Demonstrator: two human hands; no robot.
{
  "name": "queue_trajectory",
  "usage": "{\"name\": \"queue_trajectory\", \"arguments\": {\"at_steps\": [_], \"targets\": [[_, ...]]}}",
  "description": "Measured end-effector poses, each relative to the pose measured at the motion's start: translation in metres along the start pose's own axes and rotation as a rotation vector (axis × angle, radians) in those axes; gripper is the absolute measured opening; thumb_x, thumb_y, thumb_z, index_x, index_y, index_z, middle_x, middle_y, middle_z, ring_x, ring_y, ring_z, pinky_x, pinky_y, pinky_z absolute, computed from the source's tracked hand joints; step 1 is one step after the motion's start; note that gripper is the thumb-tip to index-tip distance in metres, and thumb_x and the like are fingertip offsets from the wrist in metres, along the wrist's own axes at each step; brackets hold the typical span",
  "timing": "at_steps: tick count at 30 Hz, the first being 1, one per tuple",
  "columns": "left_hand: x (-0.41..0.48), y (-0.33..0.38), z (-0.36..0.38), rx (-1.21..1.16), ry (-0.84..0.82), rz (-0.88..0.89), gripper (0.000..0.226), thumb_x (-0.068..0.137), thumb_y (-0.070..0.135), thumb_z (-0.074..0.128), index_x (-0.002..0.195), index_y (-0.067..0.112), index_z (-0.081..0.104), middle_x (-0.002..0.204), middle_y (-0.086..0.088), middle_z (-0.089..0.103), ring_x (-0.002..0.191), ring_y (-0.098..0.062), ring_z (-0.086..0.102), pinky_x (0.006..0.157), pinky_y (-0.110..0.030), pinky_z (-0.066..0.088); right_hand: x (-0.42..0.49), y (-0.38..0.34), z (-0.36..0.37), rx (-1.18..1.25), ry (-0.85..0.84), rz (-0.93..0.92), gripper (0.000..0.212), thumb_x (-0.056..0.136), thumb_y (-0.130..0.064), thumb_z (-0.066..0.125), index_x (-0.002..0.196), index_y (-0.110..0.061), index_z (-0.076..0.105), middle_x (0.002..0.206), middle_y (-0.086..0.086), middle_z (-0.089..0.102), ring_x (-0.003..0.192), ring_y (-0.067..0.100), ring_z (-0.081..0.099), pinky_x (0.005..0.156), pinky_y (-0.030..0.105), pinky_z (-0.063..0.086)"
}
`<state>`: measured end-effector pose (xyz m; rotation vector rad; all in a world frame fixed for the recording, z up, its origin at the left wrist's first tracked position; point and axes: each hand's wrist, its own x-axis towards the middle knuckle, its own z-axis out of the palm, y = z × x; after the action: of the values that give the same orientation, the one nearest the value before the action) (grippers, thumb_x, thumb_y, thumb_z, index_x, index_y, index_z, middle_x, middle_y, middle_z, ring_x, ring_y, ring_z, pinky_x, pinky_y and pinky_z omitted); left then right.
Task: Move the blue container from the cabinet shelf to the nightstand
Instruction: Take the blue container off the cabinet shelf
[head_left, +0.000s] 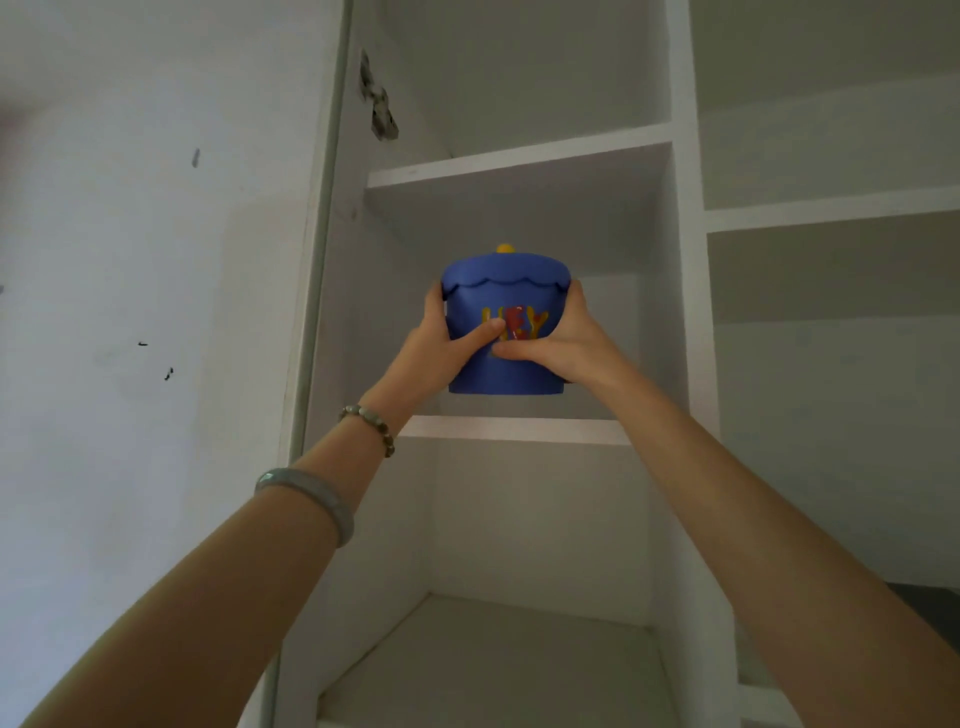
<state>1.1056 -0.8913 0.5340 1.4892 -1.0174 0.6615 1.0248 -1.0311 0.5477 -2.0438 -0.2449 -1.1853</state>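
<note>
The blue container (505, 291) is a round lidded pot with a wavy lid edge, a yellow knob on top and yellow and red letters on its front. It is in the middle compartment of the white cabinet, just above the shelf board (519, 430); whether its base touches the board is unclear. My left hand (447, 343) grips its left side, thumb across the front. My right hand (556, 343) grips its right side, thumb meeting the other over the letters. The nightstand is out of view.
The white cabinet has open compartments above (519, 156) and below (498, 649) the container's shelf, and more shelves to the right (831, 208). A vertical divider (691, 312) stands close to my right hand. A white wall (156, 260) lies left. A dark surface (930, 608) shows at the right edge.
</note>
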Motion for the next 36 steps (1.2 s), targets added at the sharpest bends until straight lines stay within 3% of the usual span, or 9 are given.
{"name": "queue_trajectory", "arguments": {"at_steps": [3,8,16,22,25,28,32,36], "targets": [[-0.008,0.024,-0.01,0.068,0.028,0.008,0.081,0.082,0.038,0.065,0.143,0.022,0.015,0.13,-0.009,0.051,0.108,-0.021,0.056,0.086,-0.035,0.049,-0.006,-0.014,-0.005,0.022,0.004,-0.033,0.105,0.054,-0.032,0.086,0.136,-0.021,0.021,0.13,-0.001,0.049,0.116,0.019,0.051,0.098,0.04,0.045],[-0.041,0.061,-0.022,0.137,0.032,-0.03,0.09,0.078,0.045,0.067,0.144,0.022,0.012,0.135,-0.013,0.049,0.114,-0.027,0.056,0.094,-0.045,0.048,-0.033,-0.033,-0.014,0.094,-0.02,-0.062,0.107,0.053,-0.033,0.087,0.136,-0.018,0.02,0.135,0.003,0.047,0.119,0.022,0.049,0.1,0.044,0.044],[-0.127,0.119,-0.022,0.264,0.116,-0.066,0.085,0.083,0.035,0.065,0.145,0.019,0.009,0.137,-0.008,0.046,0.118,-0.024,0.052,0.085,-0.026,0.043,-0.108,-0.05,-0.03,0.246,-0.115,-0.092,0.111,0.049,-0.04,0.086,0.136,-0.024,0.021,0.135,-0.001,0.048,0.118,0.019,0.051,0.098,0.045,0.046],[-0.209,0.143,-0.011,0.318,0.159,-0.194,0.094,0.081,0.032,0.067,0.146,0.017,0.0,0.142,-0.008,0.04,0.12,-0.022,0.05,0.083,-0.02,0.041,-0.188,-0.046,-0.036,0.383,-0.216,-0.078,0.098,0.059,-0.025,0.086,0.134,-0.025,0.024,0.126,-0.007,0.05,0.109,0.013,0.054,0.094,0.038,0.047],[-0.25,0.15,-0.006,0.29,0.194,-0.286,0.103,0.076,0.034,0.072,0.145,0.016,-0.002,0.139,-0.009,0.043,0.118,-0.025,0.052,0.089,-0.03,0.046,-0.227,-0.044,-0.038,0.422,-0.276,-0.071,0.098,0.061,-0.023,0.085,0.136,-0.028,0.021,0.126,-0.01,0.047,0.108,0.01,0.052,0.091,0.032,0.046],[-0.286,0.155,-0.007,0.275,0.212,-0.364,0.099,0.071,0.036,0.077,0.144,0.017,0.013,0.136,-0.008,0.045,0.115,-0.026,0.054,0.093,-0.046,0.049,-0.262,-0.043,-0.038,0.444,-0.308,-0.072,0.1,0.063,-0.021,0.084,0.138,-0.028,0.019,0.125,-0.014,0.043,0.107,0.007,0.049,0.09,0.029,0.044],[-0.328,0.163,-0.009,0.283,0.229,-0.379,0.087,0.072,0.028,0.077,0.14,0.02,0.022,0.136,-0.006,0.045,0.116,-0.025,0.053,0.093,-0.045,0.05,-0.304,-0.047,-0.033,0.487,-0.343,-0.032,0.101,0.064,-0.018,0.084,0.138,-0.03,0.016,0.121,-0.013,0.043,0.104,0.008,0.049,0.085,0.028,0.044],[-0.37,0.17,-0.023,0.298,0.269,-0.423,0.097,0.067,0.035,0.08,0.141,0.02,0.02,0.138,-0.005,0.044,0.119,-0.024,0.052,0.094,-0.045,0.05,-0.341,-0.055,-0.018,0.522,-0.39,-0.028,0.108,0.061,-0.02,0.085,0.14,-0.03,0.013,0.122,-0.014,0.042,0.11,0.01,0.049,0.091,0.032,0.046]]}}
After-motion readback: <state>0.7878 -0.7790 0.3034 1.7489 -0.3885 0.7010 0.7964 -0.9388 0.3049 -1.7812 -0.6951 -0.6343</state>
